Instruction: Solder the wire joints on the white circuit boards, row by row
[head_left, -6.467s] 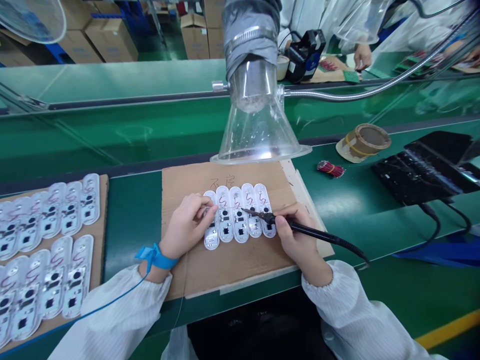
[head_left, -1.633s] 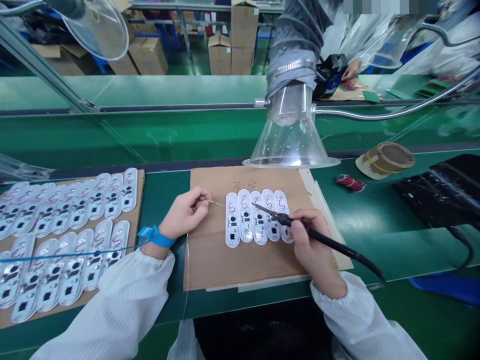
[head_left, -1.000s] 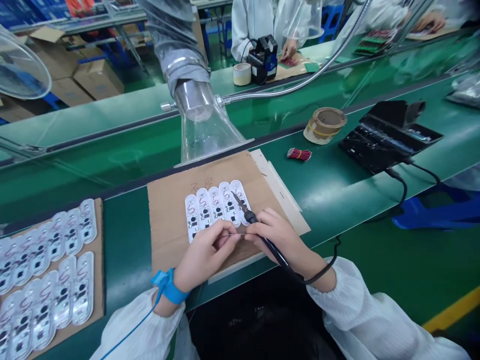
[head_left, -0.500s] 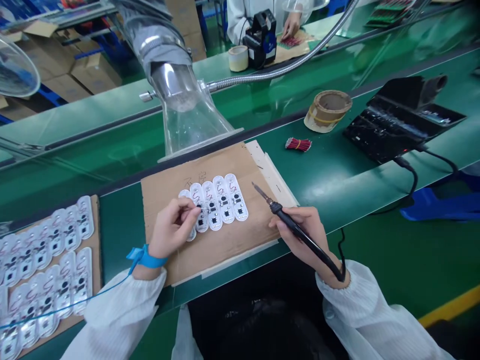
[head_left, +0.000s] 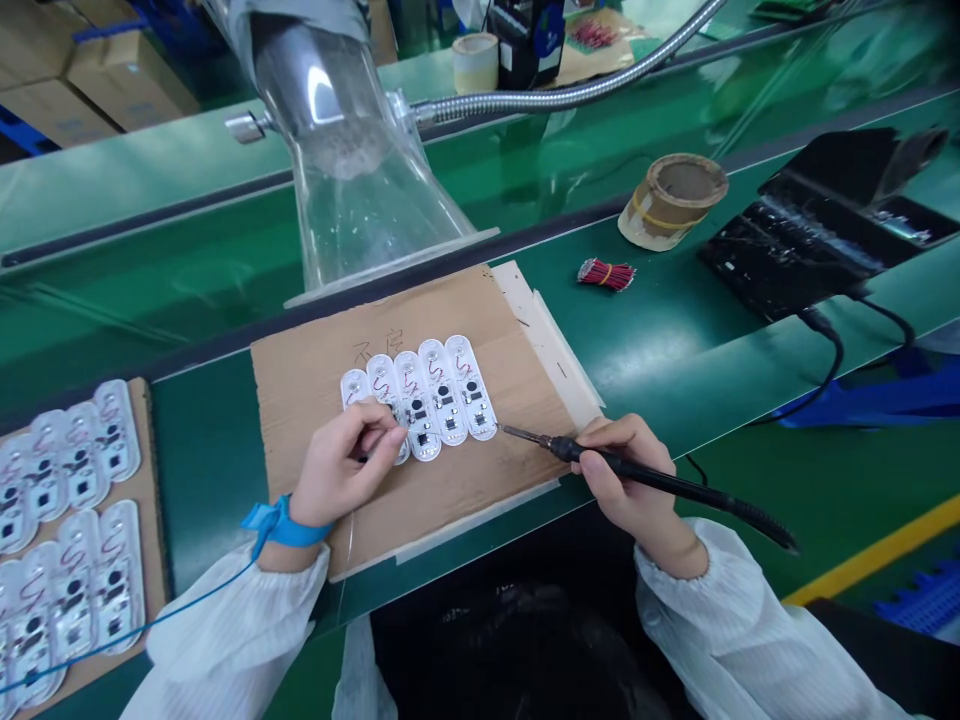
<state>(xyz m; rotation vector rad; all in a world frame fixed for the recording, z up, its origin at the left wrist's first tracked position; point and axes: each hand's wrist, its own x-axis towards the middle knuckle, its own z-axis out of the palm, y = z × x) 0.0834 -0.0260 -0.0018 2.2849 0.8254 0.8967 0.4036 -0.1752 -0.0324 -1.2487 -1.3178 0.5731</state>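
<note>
My right hand (head_left: 626, 470) grips a soldering iron (head_left: 660, 477) by its black handle. The iron's tip points left, close to the lower end of the rightmost white oval circuit board (head_left: 471, 390); whether they touch I cannot tell. Several such boards stand in a slanted row on a cardboard sheet (head_left: 442, 510), each with red wires and black chips. Over the left boards, my left hand (head_left: 352, 450) pinches a thin solder wire (head_left: 349, 545), which trails down below the palm. That hand hides the lower parts of the two leftmost boards. A blue strap circles my left wrist.
More white boards (head_left: 112, 580) lie on cardboard at the left. A clear fume hood (head_left: 367, 210) hangs behind the sheet. Toward the right are a bundle of red wires (head_left: 606, 274), a tape roll (head_left: 667, 205) and a black device (head_left: 795, 245) with cables.
The soldering iron has swung lower and flatter, its tip now beside the rightmost board's lower end. My left hand keeps its pinch, slightly lower over the row. The view has shifted.
</note>
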